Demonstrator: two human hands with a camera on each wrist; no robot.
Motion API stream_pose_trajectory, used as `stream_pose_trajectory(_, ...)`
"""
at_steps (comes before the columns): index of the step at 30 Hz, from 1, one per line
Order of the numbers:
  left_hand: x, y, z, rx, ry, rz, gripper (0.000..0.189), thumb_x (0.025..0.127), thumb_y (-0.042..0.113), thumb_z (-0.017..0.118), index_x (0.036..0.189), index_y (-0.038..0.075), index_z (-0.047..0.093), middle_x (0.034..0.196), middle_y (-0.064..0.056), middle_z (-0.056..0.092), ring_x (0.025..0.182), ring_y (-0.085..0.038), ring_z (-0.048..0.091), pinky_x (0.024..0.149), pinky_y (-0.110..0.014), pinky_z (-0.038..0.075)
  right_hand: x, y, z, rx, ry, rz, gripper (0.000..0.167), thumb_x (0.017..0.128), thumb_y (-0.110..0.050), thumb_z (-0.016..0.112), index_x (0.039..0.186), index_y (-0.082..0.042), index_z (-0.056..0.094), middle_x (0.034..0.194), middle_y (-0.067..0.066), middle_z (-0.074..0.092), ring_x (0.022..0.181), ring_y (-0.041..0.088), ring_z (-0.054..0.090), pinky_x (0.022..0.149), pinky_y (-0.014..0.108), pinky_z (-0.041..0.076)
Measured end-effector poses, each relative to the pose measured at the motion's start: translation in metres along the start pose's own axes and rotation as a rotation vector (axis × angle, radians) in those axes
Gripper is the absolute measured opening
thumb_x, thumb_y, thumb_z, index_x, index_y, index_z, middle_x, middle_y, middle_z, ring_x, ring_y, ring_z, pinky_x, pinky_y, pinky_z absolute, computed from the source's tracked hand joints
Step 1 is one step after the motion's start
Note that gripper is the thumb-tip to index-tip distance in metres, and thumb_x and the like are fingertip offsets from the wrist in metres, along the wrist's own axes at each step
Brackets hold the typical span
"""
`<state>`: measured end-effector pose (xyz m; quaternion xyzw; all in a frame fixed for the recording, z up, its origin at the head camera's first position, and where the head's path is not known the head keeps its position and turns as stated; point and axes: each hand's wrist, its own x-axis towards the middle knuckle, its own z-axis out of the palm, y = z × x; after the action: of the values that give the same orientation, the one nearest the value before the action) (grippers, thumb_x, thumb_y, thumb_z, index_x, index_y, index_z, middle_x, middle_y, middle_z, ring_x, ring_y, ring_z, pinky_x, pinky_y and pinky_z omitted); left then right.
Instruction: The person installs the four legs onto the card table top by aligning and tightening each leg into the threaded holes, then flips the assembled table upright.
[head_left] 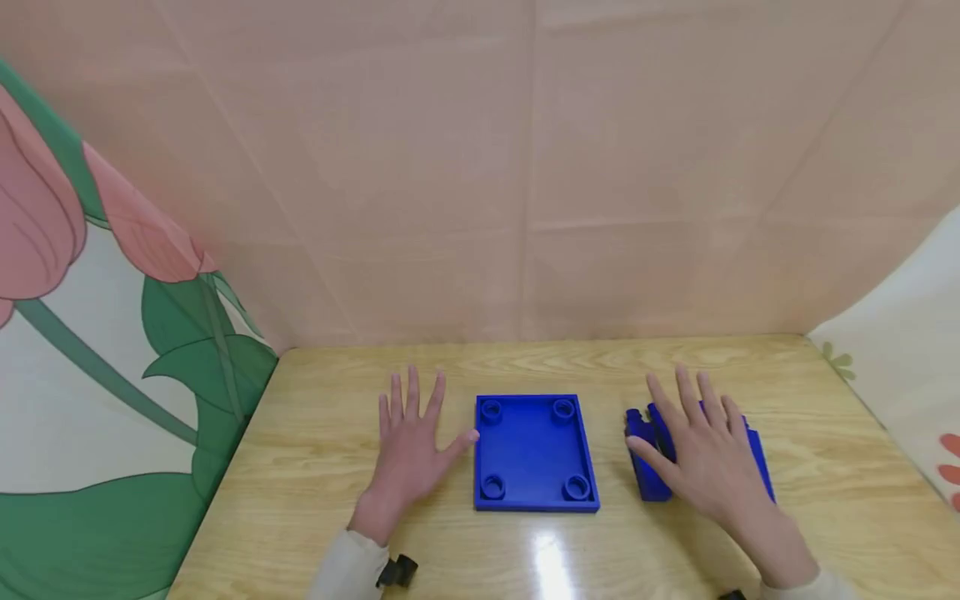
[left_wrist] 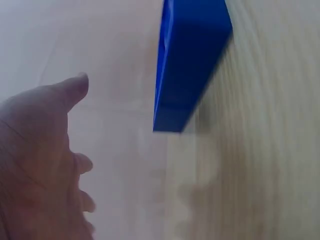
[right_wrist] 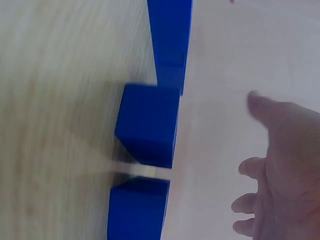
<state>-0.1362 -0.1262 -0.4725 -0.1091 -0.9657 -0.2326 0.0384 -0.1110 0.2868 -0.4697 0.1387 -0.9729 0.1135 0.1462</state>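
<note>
A square blue tray-like panel (head_left: 532, 450) with a raised rim and a round socket in each corner lies on the wooden table. My left hand (head_left: 411, 454) is spread, palm down, just left of it; the thumb tip is at the panel's left edge, and I cannot tell whether it touches. Over several long blue block-like pieces (head_left: 647, 467) on the right hovers my right hand (head_left: 708, 462), fingers spread and nothing held. That hand hides much of these pieces. In the right wrist view, two blue block ends (right_wrist: 147, 125) stand apart, with the hand clear of them.
The wooden table (head_left: 322, 400) meets a pinkish cloth backdrop (head_left: 525, 208) at its far edge. A tulip-printed cloth (head_left: 112, 333) hangs on the left, and a white flower-printed cloth (head_left: 900, 358) borders the right side.
</note>
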Motion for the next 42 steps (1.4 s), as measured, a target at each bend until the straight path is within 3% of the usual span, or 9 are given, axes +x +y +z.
stream_pose_trajectory(3,-0.007,0.004,0.005,-0.077,-0.040,-0.006,0.101,0.106,0.064,0.063,0.180,0.020,0.011,0.183,-0.021,-0.013,0.167,-0.047,-0.019,0.134,-0.072,-0.008,-0.007,-0.006,0.002,0.028,0.014,0.008,0.095,0.104,-0.054,0.072,0.178,-0.016,0.026,0.177,0.035,0.022,0.166,0.057,0.010,0.129,0.082,0.010)
stream_pose_trajectory(8,-0.019,0.010,0.013,-0.170,-0.035,0.010,0.101,0.106,0.057,0.067,0.180,0.016,0.011,0.183,-0.025,-0.003,0.168,-0.049,-0.012,0.134,-0.073,-0.003,-0.020,-0.015,0.008,0.073,0.035,0.049,0.088,0.105,-0.048,0.074,0.173,-0.008,0.036,0.175,0.039,0.024,0.163,0.060,0.018,0.125,0.085,0.015)
stream_pose_trajectory(15,-0.034,0.014,0.026,-0.273,-0.030,0.015,0.105,0.105,0.052,0.071,0.180,0.019,0.007,0.183,-0.026,0.011,0.169,-0.050,0.002,0.134,-0.073,0.002,-0.032,-0.019,0.016,0.197,0.237,0.001,0.083,0.096,-0.037,0.087,0.167,-0.014,0.050,0.159,0.041,0.045,0.139,0.067,0.045,0.102,0.087,0.035)
stream_pose_trajectory(21,-0.044,0.015,0.044,-0.433,-0.010,-0.019,0.109,0.104,0.048,0.075,0.180,0.030,-0.001,0.183,-0.020,0.019,0.168,-0.051,0.011,0.133,-0.074,0.009,-0.040,-0.018,0.023,0.288,0.357,0.009,0.077,0.097,-0.053,0.083,0.155,-0.007,0.062,0.129,0.034,0.063,0.119,0.060,0.053,0.095,0.078,0.038)
stream_pose_trajectory(26,-0.049,0.019,0.057,-0.521,0.007,-0.079,0.106,0.104,0.047,0.075,0.181,0.029,0.005,0.183,-0.019,0.021,0.163,-0.063,0.009,0.124,-0.087,0.019,-0.048,-0.017,0.033,0.270,0.362,0.078,0.083,0.075,-0.022,0.100,0.149,-0.004,0.066,0.111,0.020,0.071,0.109,0.050,0.055,0.089,0.061,0.036)
stream_pose_trajectory(29,-0.050,0.019,0.064,-0.561,0.023,-0.093,0.103,0.104,0.046,0.075,0.181,0.024,0.010,0.182,-0.016,0.027,0.162,-0.064,0.009,0.122,-0.088,0.018,-0.053,-0.018,0.040,0.256,0.344,0.118,0.089,0.068,-0.018,0.102,0.148,-0.004,0.066,0.109,0.015,0.072,0.109,0.047,0.054,0.087,0.058,0.033)
stream_pose_trajectory(34,-0.052,0.016,0.075,-0.566,0.068,-0.053,0.101,0.103,0.043,0.076,0.180,0.015,0.016,0.176,-0.018,0.040,0.164,-0.059,0.017,0.127,-0.084,0.017,-0.060,-0.019,0.049,0.232,0.322,0.151,0.094,0.068,-0.026,0.103,0.151,-0.006,0.064,0.110,0.013,0.071,0.113,0.046,0.052,0.095,0.066,0.032)
stream_pose_trajectory(38,-0.053,0.013,0.081,-0.486,0.105,0.033,0.100,0.102,0.043,0.076,0.177,0.006,0.021,0.171,-0.018,0.048,0.164,-0.051,0.029,0.134,-0.072,0.017,-0.064,-0.020,0.054,0.194,0.318,0.143,0.096,0.070,-0.034,0.101,0.153,-0.007,0.063,0.110,0.017,0.070,0.114,0.046,0.051,0.102,0.070,0.030)
stream_pose_trajectory(42,-0.052,0.011,0.085,-0.408,0.092,0.057,0.100,0.101,0.051,0.073,0.177,0.007,0.025,0.172,-0.014,0.047,0.165,-0.046,0.030,0.136,-0.065,0.015,-0.065,-0.018,0.055,0.170,0.321,0.132,0.094,0.072,-0.039,0.099,0.153,-0.007,0.063,0.110,0.021,0.070,0.118,0.048,0.050,0.109,0.072,0.029)
